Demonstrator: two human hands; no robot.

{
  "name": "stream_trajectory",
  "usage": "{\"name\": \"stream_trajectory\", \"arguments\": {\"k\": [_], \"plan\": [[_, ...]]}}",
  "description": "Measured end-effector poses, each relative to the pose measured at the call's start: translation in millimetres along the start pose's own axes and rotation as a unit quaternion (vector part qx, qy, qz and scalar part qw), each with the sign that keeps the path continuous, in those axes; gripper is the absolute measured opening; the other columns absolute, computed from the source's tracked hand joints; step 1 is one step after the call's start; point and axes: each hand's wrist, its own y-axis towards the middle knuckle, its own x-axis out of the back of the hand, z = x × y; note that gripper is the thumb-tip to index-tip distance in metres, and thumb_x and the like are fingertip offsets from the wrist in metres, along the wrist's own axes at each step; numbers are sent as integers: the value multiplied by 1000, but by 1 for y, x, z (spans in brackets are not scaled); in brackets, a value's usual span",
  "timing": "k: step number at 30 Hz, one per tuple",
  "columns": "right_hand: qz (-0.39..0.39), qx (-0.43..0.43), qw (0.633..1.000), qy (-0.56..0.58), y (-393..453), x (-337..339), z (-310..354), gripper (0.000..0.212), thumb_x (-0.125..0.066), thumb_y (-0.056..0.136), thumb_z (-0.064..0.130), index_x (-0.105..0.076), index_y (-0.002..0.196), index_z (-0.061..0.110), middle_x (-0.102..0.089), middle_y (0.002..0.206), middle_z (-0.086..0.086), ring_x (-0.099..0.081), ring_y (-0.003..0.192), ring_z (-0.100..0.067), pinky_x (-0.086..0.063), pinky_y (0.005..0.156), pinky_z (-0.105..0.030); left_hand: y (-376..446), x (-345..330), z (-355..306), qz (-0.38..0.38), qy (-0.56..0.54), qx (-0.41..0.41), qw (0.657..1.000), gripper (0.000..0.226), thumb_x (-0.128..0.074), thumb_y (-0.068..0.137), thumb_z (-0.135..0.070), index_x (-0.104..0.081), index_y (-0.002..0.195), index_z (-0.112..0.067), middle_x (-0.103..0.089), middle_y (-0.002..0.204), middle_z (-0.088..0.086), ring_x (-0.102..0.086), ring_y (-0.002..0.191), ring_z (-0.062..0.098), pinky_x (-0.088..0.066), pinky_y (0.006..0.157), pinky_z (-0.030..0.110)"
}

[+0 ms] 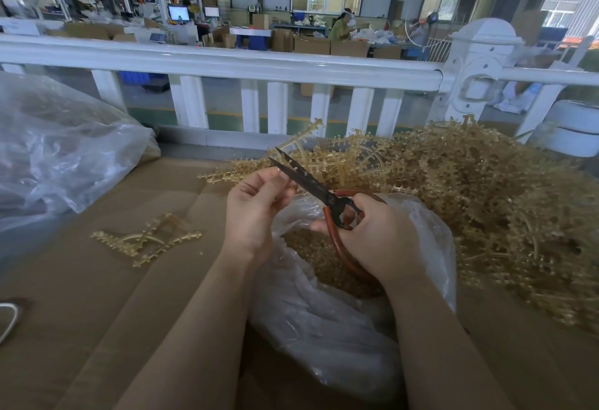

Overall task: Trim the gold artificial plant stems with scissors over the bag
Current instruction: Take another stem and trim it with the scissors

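Two bare hands work above a crinkled clear plastic bag (327, 322) with small gold offcuts heaped inside. The right hand (379, 234) grips the scissors (311, 186) by their looped red-brown handles, dark blades parted and pointing up-left. The left hand (256, 205) has its fingers curled at the blades; what they pinch is too small to tell. A big tangled heap of knobbly gold stems (479, 202) lies right, one loose cluster (146, 241) on brown cardboard (81, 296) left.

thin glossy plastic bag (340, 328), matt cardboard (97, 296)
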Motion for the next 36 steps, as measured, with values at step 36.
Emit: {"name": "stream_trajectory", "arguments": {"k": [36], "plan": [[-34, 31, 997, 62, -3, 1, 0, 65, -52, 67, 91, -56, 86, 29, -64, 80, 14, -62, 74, -4, -56, 61, -32, 0, -1, 1, -44, 73, 61, 995, 28, -63, 93, -9, -73, 69, -18, -66, 68, 0, -58, 64, 7, -50, 64, 21]]}}
